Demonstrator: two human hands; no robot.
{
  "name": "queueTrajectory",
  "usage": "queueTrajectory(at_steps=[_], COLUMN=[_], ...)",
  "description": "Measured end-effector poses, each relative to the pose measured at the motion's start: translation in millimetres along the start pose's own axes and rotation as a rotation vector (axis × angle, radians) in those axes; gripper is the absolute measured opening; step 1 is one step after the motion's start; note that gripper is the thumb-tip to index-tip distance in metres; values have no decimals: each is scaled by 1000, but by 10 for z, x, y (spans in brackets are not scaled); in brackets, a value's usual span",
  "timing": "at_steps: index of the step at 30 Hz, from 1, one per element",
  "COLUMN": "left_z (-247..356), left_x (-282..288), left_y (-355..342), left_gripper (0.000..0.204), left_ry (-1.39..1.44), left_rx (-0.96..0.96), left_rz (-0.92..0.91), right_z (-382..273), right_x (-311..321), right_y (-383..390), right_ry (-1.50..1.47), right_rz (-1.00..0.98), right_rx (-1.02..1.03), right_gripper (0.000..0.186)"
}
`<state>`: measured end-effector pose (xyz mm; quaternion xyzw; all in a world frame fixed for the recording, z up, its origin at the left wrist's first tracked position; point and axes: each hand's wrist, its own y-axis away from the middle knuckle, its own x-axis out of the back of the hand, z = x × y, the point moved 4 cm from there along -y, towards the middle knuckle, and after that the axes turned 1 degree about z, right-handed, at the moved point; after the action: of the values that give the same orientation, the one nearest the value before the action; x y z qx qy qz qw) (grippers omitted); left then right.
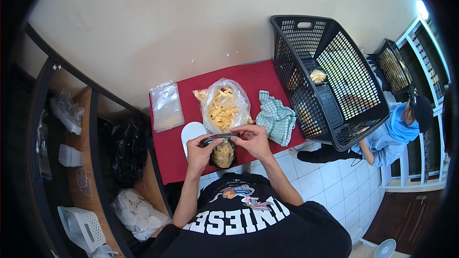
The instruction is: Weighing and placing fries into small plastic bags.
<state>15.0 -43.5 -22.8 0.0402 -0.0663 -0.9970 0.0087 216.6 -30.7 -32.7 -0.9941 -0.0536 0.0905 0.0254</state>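
Observation:
My left hand [199, 155] and my right hand [254, 141] are both closed, pinching the top edge of a stand-up pouch [223, 156] from its two sides. The pouch is black with a clear front and has pale yellow snack pieces inside. It hangs upright at the front edge of the red-covered table [169, 166]. Just beyond my hands, a large clear plastic bag [224, 107] lies open, full of pale yellow snack sticks. A white rounded flat thing [191, 136] is beside my left hand, partly hidden by it.
Clear flat bags [166, 106] lie in a stack at left. A green-checked cloth [276, 118] lies right of the snack bag. A tall black crate [310, 105] holds a filled pouch [318, 76]. Shelves [86, 162] stand at left; another person [397, 129] is at right.

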Motion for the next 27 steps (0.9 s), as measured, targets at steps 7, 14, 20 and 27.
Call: queueTrajectory(at_steps=[7,14,20,27], left_z=[1,-83,83,5], left_x=[-24,-138,-340,-489], left_y=[-56,-68,10,-111], left_gripper=[17,14,10,11], left_ry=[20,-89,-284,-167], left_rx=[-5,-100,-323,-262], left_rz=[-9,36,188,123], right_z=[-66,-62,-56,-150], right_x=[27,22,42,194], right_y=[-31,-58,-31,-90], right_ry=[-73,-112,-37,65], right_rz=[-53,-36,30,-20], right_rx=[-8,-66,59,91], right_gripper=[40,50,39,50])
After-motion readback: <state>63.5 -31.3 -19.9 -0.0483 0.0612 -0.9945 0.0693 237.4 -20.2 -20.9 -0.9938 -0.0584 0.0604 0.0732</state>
